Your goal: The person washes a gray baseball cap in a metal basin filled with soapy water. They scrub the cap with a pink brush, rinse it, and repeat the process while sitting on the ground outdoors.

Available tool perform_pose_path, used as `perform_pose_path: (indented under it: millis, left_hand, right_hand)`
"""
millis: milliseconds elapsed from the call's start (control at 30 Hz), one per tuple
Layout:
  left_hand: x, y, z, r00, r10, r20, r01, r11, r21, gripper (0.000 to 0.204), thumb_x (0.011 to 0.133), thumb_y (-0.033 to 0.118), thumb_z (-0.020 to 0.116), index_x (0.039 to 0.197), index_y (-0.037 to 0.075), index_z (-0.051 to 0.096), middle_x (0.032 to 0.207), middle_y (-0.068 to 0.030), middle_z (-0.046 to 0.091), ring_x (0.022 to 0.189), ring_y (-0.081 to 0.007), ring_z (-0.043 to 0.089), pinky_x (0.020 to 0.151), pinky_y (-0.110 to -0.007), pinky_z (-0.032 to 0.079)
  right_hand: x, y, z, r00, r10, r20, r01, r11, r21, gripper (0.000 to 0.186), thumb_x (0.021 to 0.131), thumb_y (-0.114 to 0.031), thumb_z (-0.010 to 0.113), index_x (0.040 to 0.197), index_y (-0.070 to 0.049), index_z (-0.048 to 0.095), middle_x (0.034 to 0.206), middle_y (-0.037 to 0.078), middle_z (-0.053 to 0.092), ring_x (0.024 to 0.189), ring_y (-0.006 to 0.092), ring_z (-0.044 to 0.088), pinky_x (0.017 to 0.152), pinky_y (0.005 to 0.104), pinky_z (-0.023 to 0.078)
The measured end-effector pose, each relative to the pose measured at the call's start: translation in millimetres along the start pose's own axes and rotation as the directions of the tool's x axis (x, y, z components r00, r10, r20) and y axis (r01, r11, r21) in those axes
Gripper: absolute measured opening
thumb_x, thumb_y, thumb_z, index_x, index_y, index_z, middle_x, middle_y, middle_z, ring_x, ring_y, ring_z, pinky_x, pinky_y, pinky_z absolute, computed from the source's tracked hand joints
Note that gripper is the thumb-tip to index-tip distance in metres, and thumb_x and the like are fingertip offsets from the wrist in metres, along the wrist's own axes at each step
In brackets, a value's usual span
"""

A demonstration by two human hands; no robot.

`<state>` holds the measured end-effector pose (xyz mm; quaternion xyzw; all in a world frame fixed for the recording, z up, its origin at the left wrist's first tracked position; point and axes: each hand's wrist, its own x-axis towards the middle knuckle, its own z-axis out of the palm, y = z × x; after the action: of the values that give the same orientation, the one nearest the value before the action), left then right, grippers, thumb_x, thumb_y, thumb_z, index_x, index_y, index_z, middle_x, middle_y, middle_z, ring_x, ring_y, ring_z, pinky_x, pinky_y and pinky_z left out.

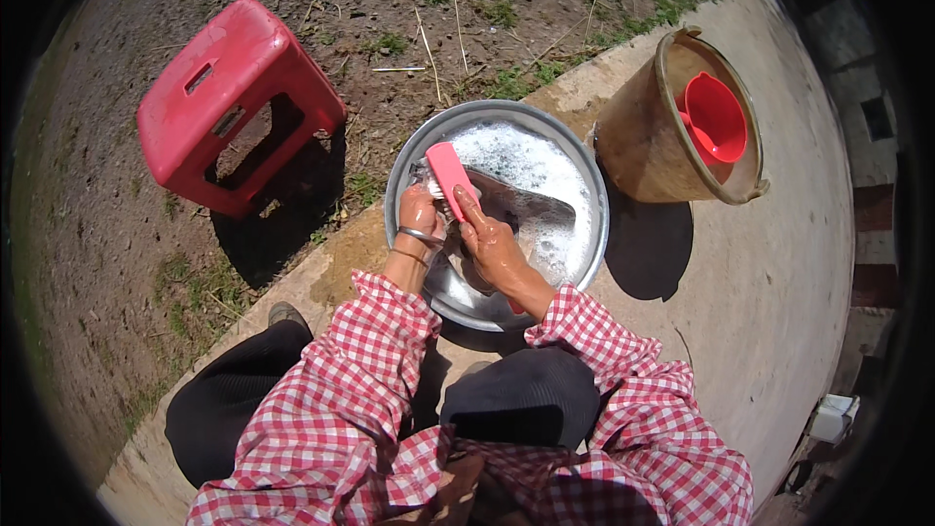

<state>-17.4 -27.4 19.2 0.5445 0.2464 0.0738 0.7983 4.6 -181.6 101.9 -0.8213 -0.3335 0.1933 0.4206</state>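
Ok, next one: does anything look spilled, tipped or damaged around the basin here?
One small thing: a brownish, damp-looking patch just left of the metal basin, perhaps a splash, since most of the concrete is paler. The bucket and red stool stand upright; nothing looks plainly damaged.

From the left of 2 fisheye cameras worn side by side on the head, 1 close, wide view looks steeply down along checked sleeves point(321, 394) to a metal basin point(460, 305) near its centre, the concrete point(750, 253) bowing toward a dark, rounded rim.
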Motion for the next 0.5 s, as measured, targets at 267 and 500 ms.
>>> perform_pose_path:
  millis: [267, 500]
  left_hand:
    - [-17, -17, 1, 0.939, -0.307, -0.156, 0.24, 0.909, -0.34, 0.02, 0.086, 0.016, 0.049, 0.093, -0.002, 0.054, 0.08, -0.0089, 0.06, 0.066, -0.0189, 0.058, 0.057, -0.032, 0.048]
    - [-17, -10, -20, 0.911, -0.411, -0.041, 0.322, 0.77, -0.551, 0.018, 0.088, 0.019, 0.044, 0.087, 0.004, 0.054, 0.063, -0.0034, 0.052, 0.045, -0.0142, 0.047, 0.037, -0.026, 0.036]
  right_hand:
    - [-17, 23, -15, 0.892, 0.328, -0.311, -0.358, 0.933, -0.043, 0.043, 0.088, -0.014, 0.043, 0.13, -0.015, 0.036, 0.07, 0.022, 0.057, 0.061, 0.0365, 0.057, 0.059, 0.0346, 0.045]
    - [-2, 24, -6, 0.936, 0.351, -0.013, -0.349, 0.927, -0.14, 0.041, 0.088, -0.021, 0.043, 0.129, -0.017, 0.038, 0.085, 0.023, 0.059, 0.077, 0.0366, 0.059, 0.067, 0.0411, 0.044]
